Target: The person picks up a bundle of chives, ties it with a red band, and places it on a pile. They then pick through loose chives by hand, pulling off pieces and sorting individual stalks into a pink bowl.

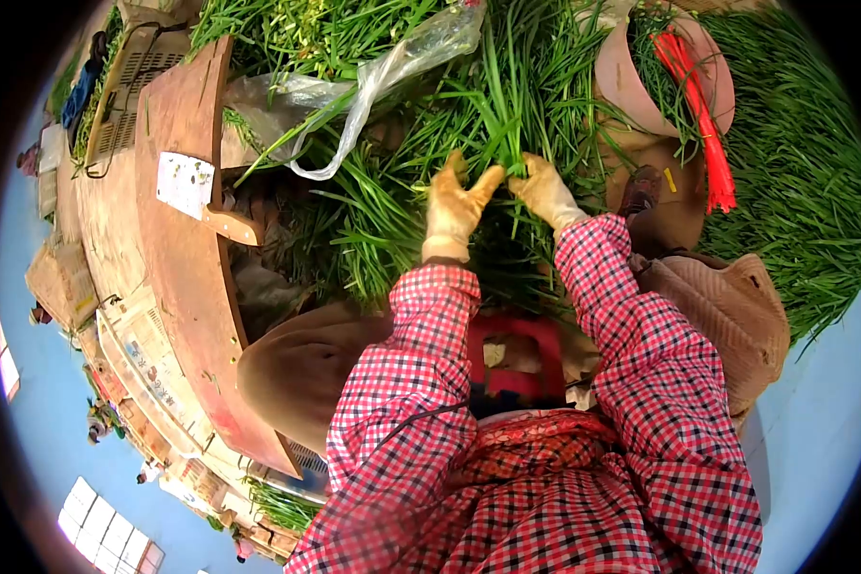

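Note:
My left hand (454, 206), in a pale yellow work glove, has its thumb stretched toward the right hand and a gap between thumb and fingers. Close beside it, my right hand (545, 189), gloved alike, pinches the lower part of a bunch of garlic chives (507, 120). The bunch's long flat leaves fan away from me. More loose chives (378, 206) lie beneath and around both hands. A clear plastic bag (368, 86) rests on the greens beyond my left hand. The right fingertips are partly hidden by leaves.
To the left, a cleaver (187, 187) with a wooden handle lies on a wooden board (177, 273). Red ties (703, 124) hang over a pink container (627, 77) at the right. A large heap of chives (794, 172) fills the far right. Crates (158, 349) stand further left.

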Demonstrator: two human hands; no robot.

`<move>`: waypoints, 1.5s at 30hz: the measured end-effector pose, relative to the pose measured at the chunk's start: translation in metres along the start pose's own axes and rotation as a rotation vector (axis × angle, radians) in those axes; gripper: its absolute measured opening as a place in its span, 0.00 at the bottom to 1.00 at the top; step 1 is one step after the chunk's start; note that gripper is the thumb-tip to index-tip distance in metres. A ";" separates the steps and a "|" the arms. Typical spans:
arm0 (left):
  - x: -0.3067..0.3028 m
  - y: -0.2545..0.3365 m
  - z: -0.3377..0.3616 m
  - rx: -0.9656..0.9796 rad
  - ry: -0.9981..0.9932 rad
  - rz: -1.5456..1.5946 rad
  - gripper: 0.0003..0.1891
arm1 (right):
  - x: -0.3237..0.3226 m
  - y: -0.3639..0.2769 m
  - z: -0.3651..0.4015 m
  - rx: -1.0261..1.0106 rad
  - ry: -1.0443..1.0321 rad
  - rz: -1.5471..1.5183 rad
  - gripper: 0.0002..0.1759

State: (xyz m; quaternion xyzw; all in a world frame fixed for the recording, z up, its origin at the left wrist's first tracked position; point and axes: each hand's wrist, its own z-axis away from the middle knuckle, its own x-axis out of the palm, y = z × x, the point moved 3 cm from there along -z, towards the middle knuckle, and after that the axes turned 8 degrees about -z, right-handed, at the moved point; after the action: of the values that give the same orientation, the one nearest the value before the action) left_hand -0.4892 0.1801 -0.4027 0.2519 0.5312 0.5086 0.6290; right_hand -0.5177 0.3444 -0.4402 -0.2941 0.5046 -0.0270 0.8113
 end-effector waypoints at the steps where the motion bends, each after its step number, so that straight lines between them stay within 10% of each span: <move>1: 0.006 0.005 -0.005 0.027 -0.041 -0.095 0.44 | -0.007 -0.008 0.004 0.188 0.138 -0.472 0.20; 5: 0.015 0.042 -0.017 -0.073 -0.158 -0.114 0.54 | -0.004 -0.031 0.017 0.300 0.185 -0.376 0.18; 11: 0.029 0.035 -0.034 0.050 -0.270 0.087 0.23 | 0.016 -0.038 0.008 0.169 0.027 0.055 0.19; 13: 0.039 0.024 -0.033 -0.215 -0.304 0.443 0.17 | -0.011 -0.046 0.019 0.357 -0.168 -0.225 0.23; 14: 0.045 0.013 -0.036 -0.004 -0.321 0.332 0.15 | -0.025 -0.050 0.028 0.307 -0.201 -0.358 0.25; 16: 0.062 -0.026 -0.042 -0.275 -0.536 1.163 0.21 | -0.046 -0.031 0.033 0.145 -0.089 -0.375 0.26; 20: 0.068 -0.045 -0.035 -0.263 -0.816 1.536 0.35 | -0.105 -0.006 0.029 0.066 -0.012 -1.205 0.16; 24: 0.054 -0.024 -0.015 -0.259 -0.491 1.020 0.21 | -0.177 -0.039 0.014 0.070 0.474 -0.414 0.11; 28: 0.049 -0.003 0.001 -0.475 -0.346 1.157 0.21 | -0.215 -0.077 0.009 0.164 0.640 -0.761 0.13; 30: 0.055 -0.001 0.005 -0.981 -0.284 1.578 0.25 | -0.214 -0.081 -0.002 -0.002 0.671 -1.030 0.15; 37: 0.081 -0.037 -0.002 -0.509 -0.696 1.748 0.28 | -0.187 -0.071 -0.042 -0.091 0.521 -1.201 0.26; 45: 0.078 -0.013 0.005 -0.550 -0.371 1.467 0.23 | -0.191 -0.093 -0.016 0.077 0.329 -1.038 0.14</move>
State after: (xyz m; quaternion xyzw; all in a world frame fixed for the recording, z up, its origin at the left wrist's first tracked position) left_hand -0.4864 0.2472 -0.4443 0.4532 -0.0269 0.8545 0.2523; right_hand -0.6007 0.3252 -0.2449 -0.4664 0.4119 -0.4880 0.6121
